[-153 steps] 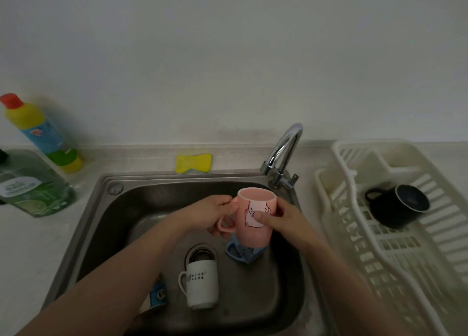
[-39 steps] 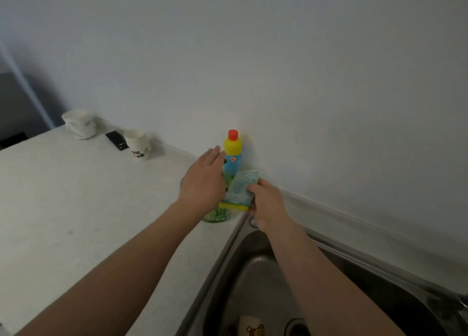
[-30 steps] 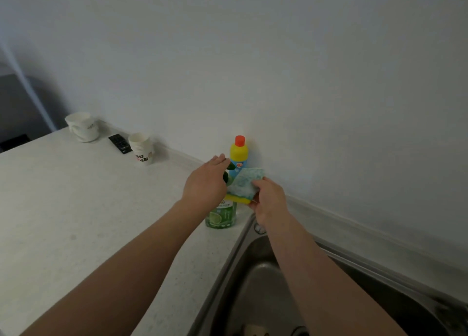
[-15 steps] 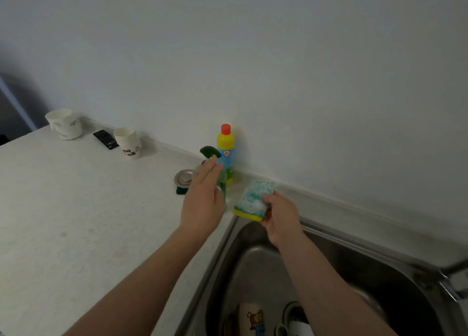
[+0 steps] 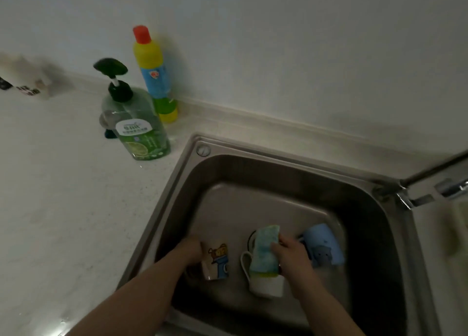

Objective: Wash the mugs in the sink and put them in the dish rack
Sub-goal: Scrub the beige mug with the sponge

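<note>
Three mugs are in the steel sink [image 5: 192, 173]. A white mug with a cartoon print [image 5: 217, 261] lies on its side at the left, and my left hand [image 5: 190, 252] grips its left end. A plain white mug [image 5: 264, 283] stands in the middle. A blue mug [image 5: 323, 245] lies on its side at the right. My right hand [image 5: 291, 256] holds a green and yellow sponge [image 5: 264, 252] just above the plain white mug. The dish rack is out of view.
A green pump bottle of dish soap [image 5: 136, 123] and a yellow and blue bottle with a red cap [image 5: 154, 75] stand on the counter left of the sink. The tap [image 5: 435, 183] reaches in from the right edge. A blurred paper cup [image 5: 27, 77] stands far left.
Both hands have come down from the soap bottle into the sink. My left hand has taken hold of the cartoon mug, and my right hand has carried the sponge down over the white mug.
</note>
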Motion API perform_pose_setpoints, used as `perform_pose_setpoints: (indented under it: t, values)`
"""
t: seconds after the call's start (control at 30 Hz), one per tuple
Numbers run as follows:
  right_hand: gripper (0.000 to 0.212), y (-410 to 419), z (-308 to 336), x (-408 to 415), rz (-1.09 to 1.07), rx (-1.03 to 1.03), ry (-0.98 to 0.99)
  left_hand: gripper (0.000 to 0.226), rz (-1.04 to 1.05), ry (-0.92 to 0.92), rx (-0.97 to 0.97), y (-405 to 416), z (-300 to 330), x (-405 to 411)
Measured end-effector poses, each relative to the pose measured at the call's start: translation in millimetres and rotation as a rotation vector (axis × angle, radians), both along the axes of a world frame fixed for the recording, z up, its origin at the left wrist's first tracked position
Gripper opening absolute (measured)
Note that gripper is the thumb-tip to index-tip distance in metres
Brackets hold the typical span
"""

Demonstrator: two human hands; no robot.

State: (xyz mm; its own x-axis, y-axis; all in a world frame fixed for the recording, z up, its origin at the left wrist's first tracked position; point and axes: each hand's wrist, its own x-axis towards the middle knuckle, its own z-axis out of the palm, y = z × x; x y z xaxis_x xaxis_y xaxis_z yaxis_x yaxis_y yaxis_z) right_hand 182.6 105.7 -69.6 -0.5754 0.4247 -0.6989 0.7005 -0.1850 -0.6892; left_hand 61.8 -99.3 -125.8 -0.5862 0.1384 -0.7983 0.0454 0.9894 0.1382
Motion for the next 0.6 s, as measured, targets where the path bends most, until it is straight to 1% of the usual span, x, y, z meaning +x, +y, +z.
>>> perform_pose_setpoints:
  t: [0.17,0.3,0.37,0.4,0.43,0.47,0.5,0.53,0.6]
  values:
    - [0.035,11,-17,13,-0.016,-0.044,-0.023,0.033,0.097,0.001,0.032,2,-20,-5]
    - [0.029,13,-15,18,0.014,-0.036,-0.033,0.034,0.131,-0.091,0.064,4,-20,-3]
    - [0.026,15,-9,19,0.032,-0.019,-0.024,0.028,0.188,-0.152,0.082,9,-14,2]
    - [0.025,16,-5,20,0.034,-0.004,-0.017,0.021,0.236,-0.205,0.111,11,-9,6]
    - [0.025,18,0,20,0.042,0.023,-0.011,0.013,0.301,-0.251,0.148,14,-1,11]
    - [0.026,20,5,21,0.063,0.068,-0.005,0.011,0.356,-0.271,0.184,16,7,16]
    - [0.026,22,13,21,0.090,0.124,0.003,0.014,0.397,-0.280,0.218,17,15,18]
    - [0.026,24,22,21,0.118,0.184,0.019,0.017,0.422,-0.261,0.260,17,21,20]
    - [0.021,28,43,20,0.201,0.349,0.062,0.021,0.407,-0.159,0.360,18,42,22]
